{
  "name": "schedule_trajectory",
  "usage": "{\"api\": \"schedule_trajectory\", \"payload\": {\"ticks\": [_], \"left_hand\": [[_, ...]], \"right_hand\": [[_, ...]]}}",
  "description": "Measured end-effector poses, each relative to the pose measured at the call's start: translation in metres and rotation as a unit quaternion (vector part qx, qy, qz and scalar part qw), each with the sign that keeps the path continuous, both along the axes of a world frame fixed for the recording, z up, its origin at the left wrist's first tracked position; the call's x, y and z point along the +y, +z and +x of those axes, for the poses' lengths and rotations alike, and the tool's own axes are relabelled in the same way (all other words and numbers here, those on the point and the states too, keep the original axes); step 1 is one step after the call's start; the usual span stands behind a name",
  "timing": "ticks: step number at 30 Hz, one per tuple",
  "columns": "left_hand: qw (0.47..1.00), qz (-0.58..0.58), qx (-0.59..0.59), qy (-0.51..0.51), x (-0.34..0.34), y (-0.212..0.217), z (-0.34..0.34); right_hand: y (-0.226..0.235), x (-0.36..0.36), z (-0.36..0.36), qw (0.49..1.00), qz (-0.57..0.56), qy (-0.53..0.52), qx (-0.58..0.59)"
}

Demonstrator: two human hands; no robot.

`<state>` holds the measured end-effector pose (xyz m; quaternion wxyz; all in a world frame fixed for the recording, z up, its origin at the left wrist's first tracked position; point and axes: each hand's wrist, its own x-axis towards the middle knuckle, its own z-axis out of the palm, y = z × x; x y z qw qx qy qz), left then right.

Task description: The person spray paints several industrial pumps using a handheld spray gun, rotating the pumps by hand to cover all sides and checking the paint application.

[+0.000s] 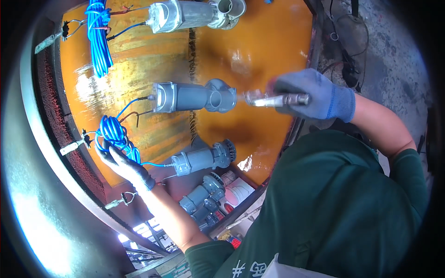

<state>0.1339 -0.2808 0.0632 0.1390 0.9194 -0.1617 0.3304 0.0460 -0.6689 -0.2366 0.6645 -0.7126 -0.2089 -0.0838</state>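
If the spray gun (274,100) swings too far left, it could knock the middle grey pump (185,97), just beyond its tip. Your right hand (311,95) clasps the gun, forearm in from the right; your left hand (124,167) reaches left, fingers curled against the blue cable coil (112,130), grip firmness unclear.

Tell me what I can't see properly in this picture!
All in the head view:
- Spray gun: its tip is blurred, and the right hand hides its handle.
- Top cable: cut off by the upper edge.
- Low pumps: they overlap, so parts are hidden.
- Dark thing on the floor: too small and dim to tell.
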Motion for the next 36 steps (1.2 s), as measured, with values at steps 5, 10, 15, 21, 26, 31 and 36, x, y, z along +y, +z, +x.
{"api": "schedule_trajectory", "payload": {"ticks": [5, 10, 15, 21, 26, 31, 36], "left_hand": [[0.997, -0.049, -0.019, 0.062, 0.005, -0.008, -0.014], [0.998, -0.024, -0.034, 0.054, 0.021, -0.015, -0.022], [0.994, -0.1, -0.006, 0.052, 0.022, -0.018, -0.029], [0.99, -0.065, -0.083, 0.098, 0.041, -0.021, -0.043], [0.981, 0.067, -0.142, 0.115, 0.025, -0.02, -0.061], [0.961, 0.191, -0.145, 0.135, 0.007, -0.009, -0.062], [0.957, 0.18, -0.182, 0.138, 0.023, -0.011, -0.063]], "right_hand": [[-0.007, -0.002, 0.001, 0.97, -0.21, 0.097, 0.078], [0.007, 0.006, 0.023, 0.98, -0.071, -0.006, 0.185], [-0.003, 0.022, 0.027, 0.991, -0.042, 0.051, 0.113], [0.006, 0.012, 0.049, 0.986, -0.01, 0.045, 0.16], [0.019, 0.006, 0.045, 0.989, -0.041, 0.088, 0.111], [0.084, -0.004, 0.028, 0.979, -0.049, 0.163, 0.107], [0.125, -0.003, 0.024, 0.996, 0.079, 0.004, 0.032]]}}
